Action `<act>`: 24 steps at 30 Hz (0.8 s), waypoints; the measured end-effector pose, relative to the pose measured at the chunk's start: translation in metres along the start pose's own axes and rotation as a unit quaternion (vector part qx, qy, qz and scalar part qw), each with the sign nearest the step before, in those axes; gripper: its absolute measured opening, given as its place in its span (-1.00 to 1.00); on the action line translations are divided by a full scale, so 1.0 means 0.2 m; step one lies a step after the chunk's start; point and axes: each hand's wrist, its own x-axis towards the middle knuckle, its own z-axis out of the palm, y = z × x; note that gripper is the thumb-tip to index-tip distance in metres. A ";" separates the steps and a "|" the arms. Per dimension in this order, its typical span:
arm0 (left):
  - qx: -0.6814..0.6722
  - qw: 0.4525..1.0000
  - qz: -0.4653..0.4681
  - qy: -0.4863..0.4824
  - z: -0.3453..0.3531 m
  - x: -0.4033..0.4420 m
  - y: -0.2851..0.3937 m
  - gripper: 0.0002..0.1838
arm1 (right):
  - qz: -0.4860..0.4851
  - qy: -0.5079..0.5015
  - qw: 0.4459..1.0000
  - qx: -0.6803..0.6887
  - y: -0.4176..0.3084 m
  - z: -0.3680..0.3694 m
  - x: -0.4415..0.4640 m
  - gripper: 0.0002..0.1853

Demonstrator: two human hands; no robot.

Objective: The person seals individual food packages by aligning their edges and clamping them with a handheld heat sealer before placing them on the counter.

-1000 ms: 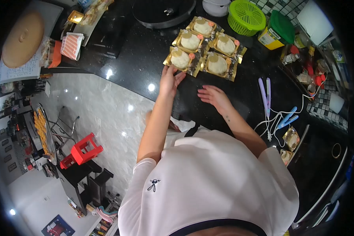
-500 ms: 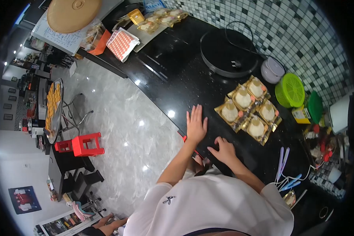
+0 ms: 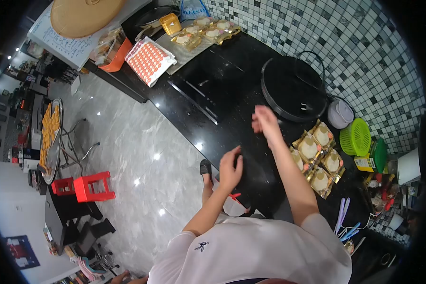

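Note:
My left hand [image 3: 231, 168] rests at the counter's front edge, thumb apart from the fingers, holding nothing. My right hand [image 3: 266, 124] is over the black counter, just in front of a round black electric pan [image 3: 293, 87]. Its fingers are loosely bent and slightly blurred, with nothing visible in them. Several gold packets [image 3: 319, 158], each with a round pale piece inside, lie grouped to the right of my right forearm, which hides part of the nearest one. More gold packets [image 3: 213, 32] sit on a metal tray [image 3: 187, 52] at the far end.
A red-dotted packet [image 3: 149, 61] and an orange basket [image 3: 117, 56] stand near the tray. Along the tiled wall are a lilac container [image 3: 341, 113], a green basket [image 3: 355, 137] and a green-lidded jar [image 3: 378, 154]. Red stools [image 3: 94, 187] stand on the floor.
My right hand has lifted and moved forward to the area before the pan. My left hand has drawn back toward the counter edge, its fingers more bent. The view has shifted.

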 end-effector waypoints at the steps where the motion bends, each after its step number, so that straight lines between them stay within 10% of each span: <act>1: 0.022 0.999 0.000 0.025 -0.08 0.10 -0.05 -0.67 | 0.004 0.036 0.999 0.031 -0.05 0.09 0.22 -0.67; 11: 0.095 0.986 0.122 -0.056 -0.42 0.70 -0.42 -0.83 | -0.018 0.164 0.979 -0.121 -0.32 0.54 1.93 -0.19; 24: 0.091 0.987 0.101 -0.084 -0.43 0.72 -0.43 -0.84 | 0.020 0.187 0.978 0.089 -0.26 0.52 2.37 -0.91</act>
